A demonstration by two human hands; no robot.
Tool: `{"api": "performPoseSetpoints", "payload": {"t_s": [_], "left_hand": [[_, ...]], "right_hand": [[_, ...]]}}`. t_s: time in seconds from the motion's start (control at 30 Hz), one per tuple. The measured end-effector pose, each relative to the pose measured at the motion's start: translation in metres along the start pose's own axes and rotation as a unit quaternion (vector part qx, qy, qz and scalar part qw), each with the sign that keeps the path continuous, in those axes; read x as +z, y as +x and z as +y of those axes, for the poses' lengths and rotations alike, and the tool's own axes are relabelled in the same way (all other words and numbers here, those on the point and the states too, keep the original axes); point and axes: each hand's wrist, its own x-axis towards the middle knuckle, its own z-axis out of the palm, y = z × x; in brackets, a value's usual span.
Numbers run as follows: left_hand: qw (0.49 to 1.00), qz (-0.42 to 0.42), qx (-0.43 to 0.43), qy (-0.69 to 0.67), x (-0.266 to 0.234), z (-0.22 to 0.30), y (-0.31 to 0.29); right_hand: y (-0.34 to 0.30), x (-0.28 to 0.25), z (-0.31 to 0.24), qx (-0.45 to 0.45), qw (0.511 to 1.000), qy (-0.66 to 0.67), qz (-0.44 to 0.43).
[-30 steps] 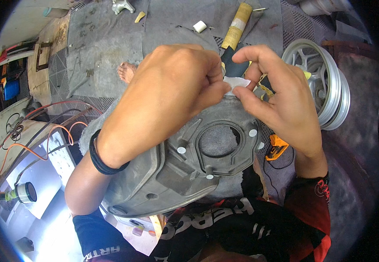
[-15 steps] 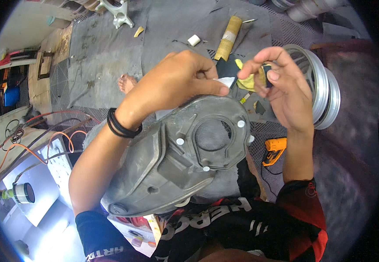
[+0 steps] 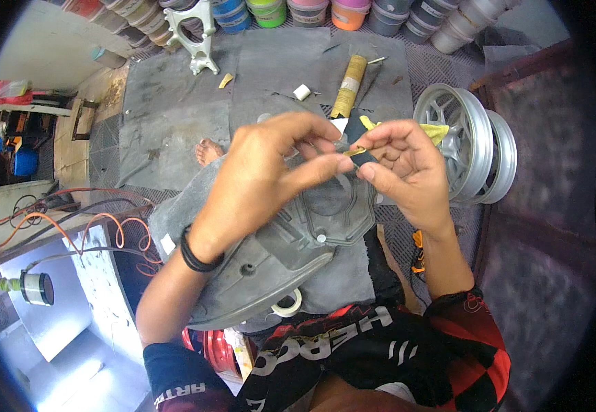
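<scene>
A grey ribbed cover point(image 3: 277, 275) rests across my lap, with a round recess and a small white dot point(image 3: 321, 239) on its face. Above its far end my two hands meet at a small folded strip, dark on one side and yellow on the other point(image 3: 362, 157). My right hand point(image 3: 411, 175) pinches the strip between thumb and fingers. My left hand point(image 3: 260, 168) has its thumb tip at the strip's left end, fingers curled in beside it. Both hands hide the far part of the cover. Beyond them are a yellow cloth point(image 3: 436, 133) and a dark sheet point(image 3: 355, 126).
Silver wheel rims point(image 3: 473, 141) stand at right. A yellow-brown roll point(image 3: 349, 86) and white block point(image 3: 301, 92) lie on the grey floor mat. Paint buckets point(image 3: 308, 12) line the back. Hoses point(image 3: 116, 223) hang at left. A tape roll point(image 3: 287, 303) and orange tool point(image 3: 418, 253) are nearby.
My hands have come together; the right moved left and down to meet the left at the strip. The view has shifted, showing more buckets at the back. The cover's far end is now hidden.
</scene>
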Motion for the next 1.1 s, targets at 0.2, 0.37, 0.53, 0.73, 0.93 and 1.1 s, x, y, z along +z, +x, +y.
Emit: {"api": "performPoseSetpoints", "payload": {"t_s": [0.2, 0.37, 0.53, 0.73, 0.93, 1.1], "left_hand": [[0.998, 0.053, -0.016, 0.000, 0.009, 0.027, -0.042], [0.958, 0.123, -0.097, -0.242, 0.025, 0.034, -0.074], [0.845, 0.245, -0.057, -0.472, 0.069, 0.034, -0.089], [0.952, 0.233, -0.023, -0.196, 0.074, 0.018, -0.105], [0.915, 0.264, -0.061, -0.298, 0.094, 0.021, -0.104], [0.959, 0.228, -0.099, -0.133, 0.070, 0.031, -0.112]], "right_hand": [[-0.007, 0.022, -0.017, -0.159, 0.961, -0.223, -0.033], [-0.024, 0.033, -0.013, -0.130, 0.990, 0.000, -0.050], [-0.040, 0.050, 0.012, -0.181, 0.976, 0.111, -0.048], [-0.037, 0.046, 0.011, -0.169, 0.982, 0.062, -0.056], [-0.030, 0.045, 0.013, -0.186, 0.980, 0.019, -0.066], [0.010, 0.005, 0.011, -0.167, 0.966, -0.196, -0.037]]}}
